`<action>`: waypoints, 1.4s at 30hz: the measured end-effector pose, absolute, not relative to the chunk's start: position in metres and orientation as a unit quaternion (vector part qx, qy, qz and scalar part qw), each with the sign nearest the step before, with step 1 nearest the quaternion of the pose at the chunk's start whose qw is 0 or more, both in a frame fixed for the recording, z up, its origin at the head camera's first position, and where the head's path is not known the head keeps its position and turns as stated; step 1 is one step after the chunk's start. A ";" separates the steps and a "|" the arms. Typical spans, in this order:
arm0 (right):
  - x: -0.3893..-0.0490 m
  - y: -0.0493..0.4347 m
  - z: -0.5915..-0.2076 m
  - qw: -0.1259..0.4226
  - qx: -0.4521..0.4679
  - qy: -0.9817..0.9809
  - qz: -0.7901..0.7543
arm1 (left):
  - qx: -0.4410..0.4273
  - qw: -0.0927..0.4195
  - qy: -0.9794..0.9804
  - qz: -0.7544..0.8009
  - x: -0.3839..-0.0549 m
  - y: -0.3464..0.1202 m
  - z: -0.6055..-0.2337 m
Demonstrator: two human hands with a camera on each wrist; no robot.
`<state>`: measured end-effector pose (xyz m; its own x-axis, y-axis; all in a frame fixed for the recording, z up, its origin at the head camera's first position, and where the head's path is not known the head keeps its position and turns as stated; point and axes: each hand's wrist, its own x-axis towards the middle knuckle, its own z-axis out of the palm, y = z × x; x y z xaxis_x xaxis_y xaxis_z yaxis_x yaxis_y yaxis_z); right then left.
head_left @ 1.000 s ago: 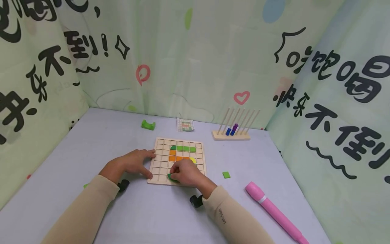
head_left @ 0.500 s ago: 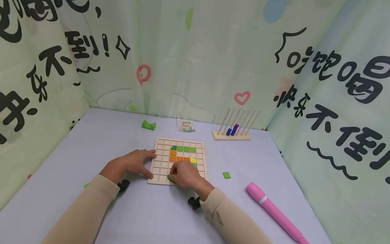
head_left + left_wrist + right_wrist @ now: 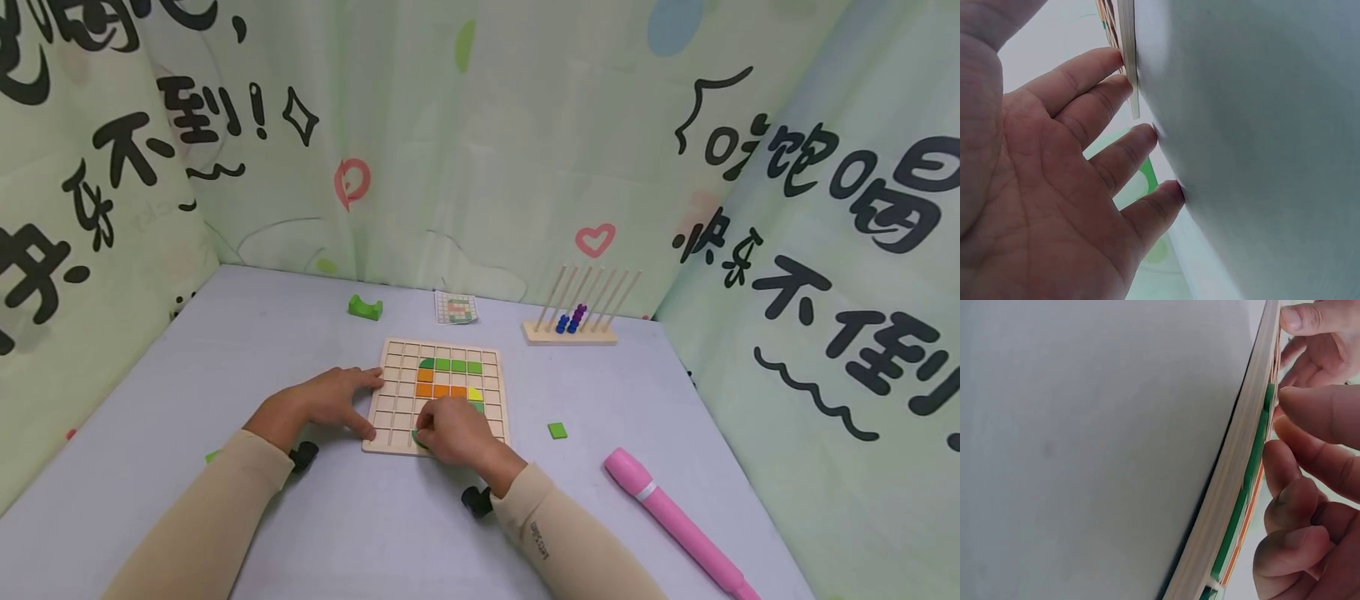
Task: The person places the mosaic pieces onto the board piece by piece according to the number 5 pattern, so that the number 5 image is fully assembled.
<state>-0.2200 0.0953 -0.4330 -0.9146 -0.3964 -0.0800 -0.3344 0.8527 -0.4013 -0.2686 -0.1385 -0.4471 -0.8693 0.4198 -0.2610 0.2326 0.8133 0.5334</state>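
Observation:
A wooden grid board (image 3: 390,404) lies on the white table with colored tiles in its cells. Green tiles (image 3: 459,367) form its upper row; orange tiles (image 3: 425,389) and a yellow tile (image 3: 475,393) lie below. My left hand (image 3: 330,400) touches the board's left edge, thumb and fingers spread; the left wrist view shows fairly straight fingers. At the near edge, the thumb and index finger of my right hand (image 3: 459,430) pinch a dark green tile (image 3: 417,439). Seen from the right wrist, more dark green tiles (image 3: 1232,531) line that edge. My right hand hides part of the board.
A loose green tile (image 3: 557,431) lies right of the board, near a pink stick-like object (image 3: 675,521). Behind stand a bead rack (image 3: 570,335) with upright rods and a green curved block (image 3: 365,308). A printed pattern card (image 3: 456,307) lies between them.
My right hand has shifted slightly down and left, uncovering a green tile beneath the yellow one. It stays at the dark green tile. My left hand has not visibly moved.

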 end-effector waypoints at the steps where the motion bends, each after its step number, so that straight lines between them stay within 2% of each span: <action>1: -0.220 0.097 -0.433 0.080 -0.190 0.958 -0.199 | 0.174 0.187 0.934 0.251 -0.268 -0.138 -0.447; 12: -0.221 0.133 -0.431 0.080 -0.158 0.949 -0.259 | 0.167 0.188 0.936 0.245 -0.267 -0.137 -0.446; 16: -0.225 0.154 -0.428 0.087 -0.120 0.954 -0.262 | 0.166 0.189 0.937 0.243 -0.268 -0.138 -0.447; 29: -0.232 0.232 -0.424 0.054 0.015 0.985 -0.162 | 0.165 0.192 0.936 0.245 -0.264 -0.136 -0.443; 42: -0.229 0.262 -0.419 0.095 0.061 0.989 -0.099 | 0.170 0.190 0.934 0.250 -0.264 -0.136 -0.444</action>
